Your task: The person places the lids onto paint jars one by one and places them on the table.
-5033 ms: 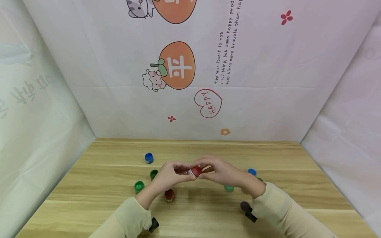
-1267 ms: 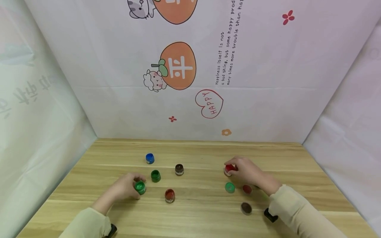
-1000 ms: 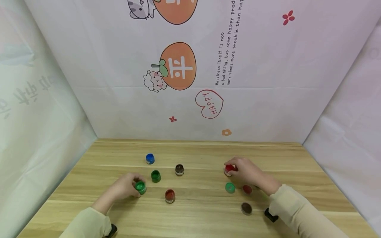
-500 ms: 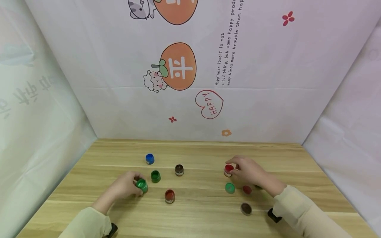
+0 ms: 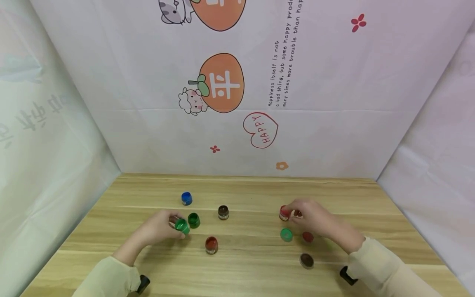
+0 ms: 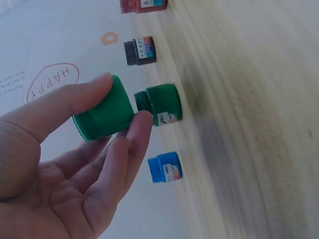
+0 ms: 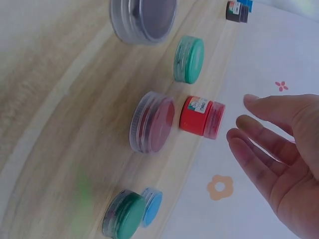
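Observation:
My left hand point(image 5: 159, 228) pinches an uncapped green paint jar point(image 5: 182, 226) between thumb and fingers. In the left wrist view this jar point(image 6: 105, 112) is tilted and raised off the table, beside a darker green paint jar point(image 6: 164, 103). That darker jar point(image 5: 193, 220) stands uncapped on the wood. On the right, a red paint jar point(image 7: 199, 117) stands with its red cap on. My right hand point(image 5: 313, 218) is just beside it, and the right wrist view shows a gap between fingertips and cap. Nothing is in that hand.
Uncapped blue point(image 5: 186, 198), brown point(image 5: 223, 212) and brownish-red point(image 5: 211, 245) jars stand left of centre. Loose lids lie at right: light green point(image 5: 286, 234), dark red point(image 5: 307, 236), brown point(image 5: 306, 260), plus dark green point(image 7: 129, 215) and blue point(image 7: 152, 206). A white printed sheet point(image 5: 319, 136) rises behind the table.
Five seconds ago both hands held the red jar mid-table; now it stands at right. In the last second my left hand has lifted the green jar rightward, and my right hand has let go of the red jar.

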`<state>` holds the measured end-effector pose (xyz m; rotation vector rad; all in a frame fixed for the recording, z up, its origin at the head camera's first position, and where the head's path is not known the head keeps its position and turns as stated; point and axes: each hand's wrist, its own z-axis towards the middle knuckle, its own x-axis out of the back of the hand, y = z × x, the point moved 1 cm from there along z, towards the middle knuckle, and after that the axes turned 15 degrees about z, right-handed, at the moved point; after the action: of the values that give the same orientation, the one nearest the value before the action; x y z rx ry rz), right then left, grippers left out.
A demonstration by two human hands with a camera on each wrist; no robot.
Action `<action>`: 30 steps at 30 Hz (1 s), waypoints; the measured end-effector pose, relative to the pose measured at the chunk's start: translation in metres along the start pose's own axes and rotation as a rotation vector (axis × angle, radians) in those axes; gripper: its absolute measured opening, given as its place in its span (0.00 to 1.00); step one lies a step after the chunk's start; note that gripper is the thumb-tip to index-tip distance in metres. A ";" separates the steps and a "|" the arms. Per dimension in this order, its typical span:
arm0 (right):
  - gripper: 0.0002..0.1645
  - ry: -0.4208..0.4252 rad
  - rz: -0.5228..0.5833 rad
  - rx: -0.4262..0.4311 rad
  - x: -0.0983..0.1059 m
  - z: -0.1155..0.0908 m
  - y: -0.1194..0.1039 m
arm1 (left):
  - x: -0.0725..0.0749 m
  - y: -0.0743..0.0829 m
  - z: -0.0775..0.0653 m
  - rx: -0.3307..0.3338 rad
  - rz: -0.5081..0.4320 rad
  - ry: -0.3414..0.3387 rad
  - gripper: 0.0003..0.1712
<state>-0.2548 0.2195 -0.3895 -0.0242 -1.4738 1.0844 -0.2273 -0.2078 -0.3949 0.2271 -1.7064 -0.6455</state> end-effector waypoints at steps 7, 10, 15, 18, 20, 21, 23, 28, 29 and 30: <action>0.14 -0.085 0.040 0.043 -0.007 -0.002 -0.002 | -0.003 0.011 0.002 0.009 -0.027 0.032 0.28; 0.14 -0.112 0.067 0.002 -0.011 -0.003 -0.002 | -0.006 0.015 0.005 -0.009 -0.041 0.043 0.29; 0.16 -0.173 0.078 -0.045 -0.018 -0.004 0.001 | -0.010 0.022 0.012 -0.029 -0.095 0.038 0.29; 0.18 -0.206 0.073 -0.050 -0.021 -0.004 0.002 | -0.012 0.026 0.017 -0.044 -0.140 0.029 0.28; 0.18 -0.223 0.072 -0.056 -0.022 -0.004 0.002 | -0.013 0.029 0.019 -0.066 -0.164 0.025 0.26; 0.19 -0.229 0.072 -0.056 -0.022 -0.003 0.001 | -0.014 0.030 0.021 -0.079 -0.169 0.026 0.25; 0.19 -0.239 0.071 -0.056 -0.022 -0.003 0.001 | -0.015 0.034 0.024 -0.101 -0.181 0.025 0.25; 0.18 -0.255 0.045 -0.047 -0.021 -0.004 -0.001 | -0.017 0.043 0.029 -0.131 -0.210 0.025 0.24; 0.18 -0.256 0.042 -0.048 -0.021 -0.004 -0.002 | -0.018 0.044 0.030 -0.132 -0.212 0.026 0.24; 0.18 -0.255 0.039 -0.049 -0.021 -0.004 -0.002 | -0.019 0.046 0.031 -0.133 -0.214 0.027 0.24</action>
<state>-0.2451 0.2087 -0.4053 0.0530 -1.7342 1.1133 -0.2433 -0.1519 -0.3898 0.3256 -1.6191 -0.9070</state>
